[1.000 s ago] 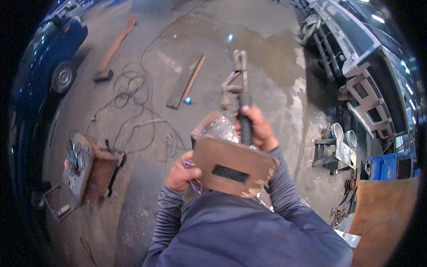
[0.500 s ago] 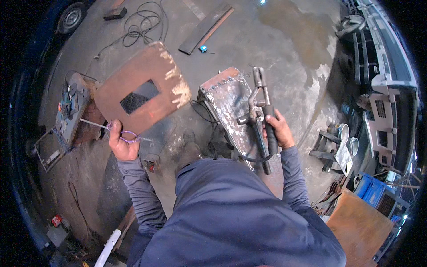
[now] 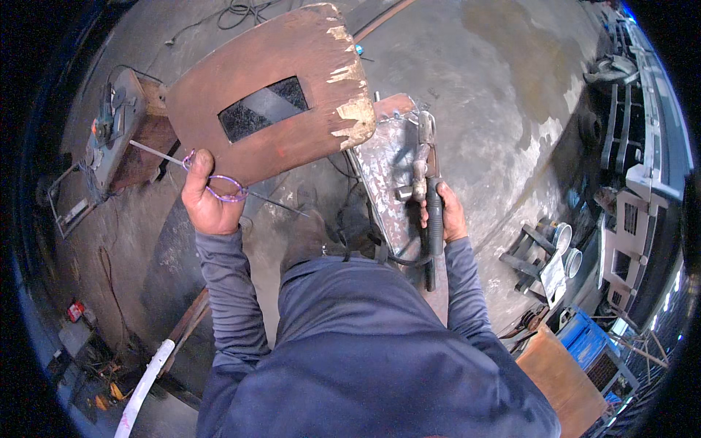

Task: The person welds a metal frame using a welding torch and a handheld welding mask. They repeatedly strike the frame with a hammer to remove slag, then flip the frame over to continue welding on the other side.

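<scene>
My left hand (image 3: 212, 193) is closed on a brown welding shield (image 3: 190, 102) with a dark rectangular window and a chipped, pale right edge. A thin welding rod (image 3: 162, 153) and a purple loop (image 3: 228, 197) lie at its thumb; how the loop is attached I cannot tell. My right hand (image 3: 451, 213) wraps round a black ribbed grip of a welding electrode holder (image 3: 434, 219), its metal jaws pointing away from me. A short metal stub sticks out beside the holder. Beneath it stands a steel piece (image 3: 387, 157) with flaked paint and a rough weld along its far end.
At left is a metal stand (image 3: 131, 124) with tools on top. Cable coils (image 3: 244, 11) lie on the far floor. To the right are a small stool (image 3: 529, 255) with cans, a blue crate (image 3: 584, 336) and a brown board (image 3: 558, 379). A white pipe (image 3: 146, 383) lies lower left.
The shield has risen and shifted right with my left hand, now overlapping the steel piece's far left corner. My right hand still holds the electrode holder, which stands more upright. The view has turned slightly.
</scene>
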The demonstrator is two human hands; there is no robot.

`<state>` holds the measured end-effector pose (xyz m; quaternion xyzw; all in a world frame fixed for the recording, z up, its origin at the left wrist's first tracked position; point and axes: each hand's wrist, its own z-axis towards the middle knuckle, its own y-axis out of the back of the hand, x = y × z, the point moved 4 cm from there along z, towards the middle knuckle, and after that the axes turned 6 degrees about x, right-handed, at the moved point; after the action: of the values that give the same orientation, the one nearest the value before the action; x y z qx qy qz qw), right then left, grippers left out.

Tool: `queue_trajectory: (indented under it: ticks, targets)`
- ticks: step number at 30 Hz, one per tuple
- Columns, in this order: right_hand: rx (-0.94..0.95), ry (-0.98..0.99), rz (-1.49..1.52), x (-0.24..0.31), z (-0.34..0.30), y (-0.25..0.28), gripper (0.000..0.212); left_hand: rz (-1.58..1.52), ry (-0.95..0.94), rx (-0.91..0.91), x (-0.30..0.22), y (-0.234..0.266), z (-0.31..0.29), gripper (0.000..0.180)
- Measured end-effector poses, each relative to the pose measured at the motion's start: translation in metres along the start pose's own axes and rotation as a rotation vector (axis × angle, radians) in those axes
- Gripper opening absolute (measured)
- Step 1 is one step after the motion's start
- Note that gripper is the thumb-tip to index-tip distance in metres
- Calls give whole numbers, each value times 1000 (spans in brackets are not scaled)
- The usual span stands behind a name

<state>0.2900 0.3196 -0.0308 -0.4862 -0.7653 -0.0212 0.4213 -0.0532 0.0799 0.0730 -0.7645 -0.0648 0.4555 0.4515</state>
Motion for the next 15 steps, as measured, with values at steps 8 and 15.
queue_trajectory:
  ticks: [8,15]
  targets:
    - [-16,55,-228,17,1,-4,36,4,-20,83,0,-3,6,33]
    - [3,57,-130,24,-1,-11,41,-47,-8,27,14,-26,24,31]
